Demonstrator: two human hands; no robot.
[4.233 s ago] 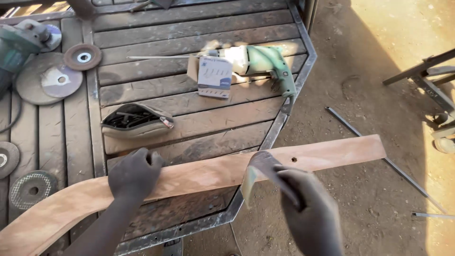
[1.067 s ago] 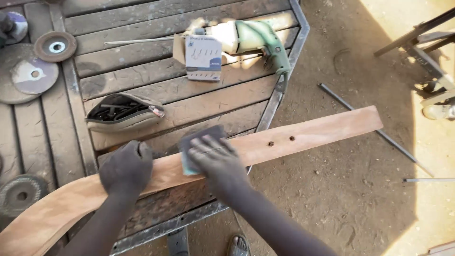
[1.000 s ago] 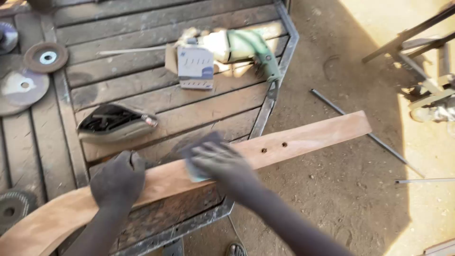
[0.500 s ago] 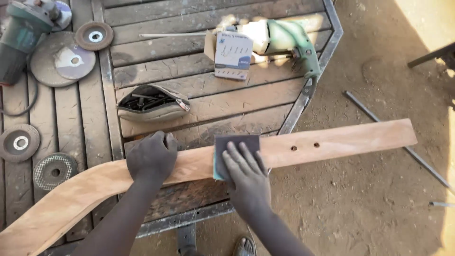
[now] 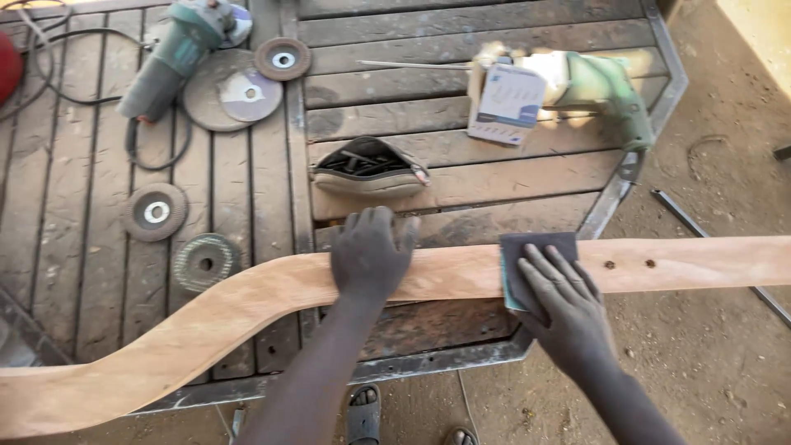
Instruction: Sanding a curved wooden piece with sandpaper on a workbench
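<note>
A long curved wooden board [image 5: 214, 317] lies across the near edge of a plank worktable [image 5: 461, 165]. My left hand [image 5: 371, 251] presses flat on the board near its middle. My right hand [image 5: 564, 301] lies palm down on a dark sheet of sandpaper [image 5: 531, 247] that rests on the board just left of two small holes [image 5: 628, 264]. The board's right end overhangs the dirt ground.
On the table lie a green drill [image 5: 606, 82], a small white and blue box [image 5: 504, 103], an open pouch of bits [image 5: 367, 169], an angle grinder [image 5: 177, 53] with its cable, and several grinding discs [image 5: 155, 212]. A metal rod [image 5: 684, 210] lies on the ground. Sandalled feet [image 5: 362, 412] show below.
My right hand has slid the sandpaper along the board towards its right end, closer to the two holes. My left hand stays pressed on the board. The view has shifted.
</note>
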